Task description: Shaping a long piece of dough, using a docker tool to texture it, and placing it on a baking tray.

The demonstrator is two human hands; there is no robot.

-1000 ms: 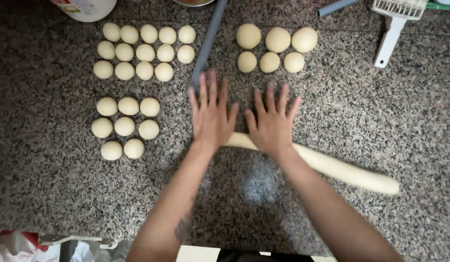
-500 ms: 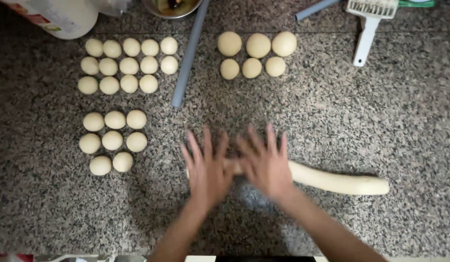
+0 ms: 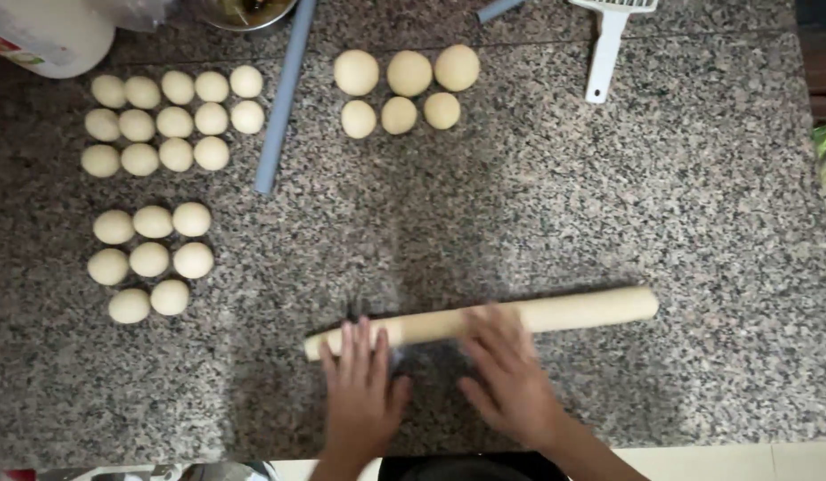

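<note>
— Speckled granite tabletop; where's the dough rope?

— That dough rope lies crosswise at the near edge. The left hand and right hand press flat on it, fingers spread, clamped on nothing: palms suit rolling.

— Around it?

— Dough balls sit grouped, well apart to the far left, with a grey rod and white scraper beyond.

- Both hands lay flat on a long dough roll near the table's front edge: left hand at its left end, right hand near its middle.
- Dough balls sat in three groups: a large group at the far left corner, a smaller group below it, and six balls by the far edge.
- A grey rod lay between the far groups.
- A white scraper rested at the far edge.
</note>
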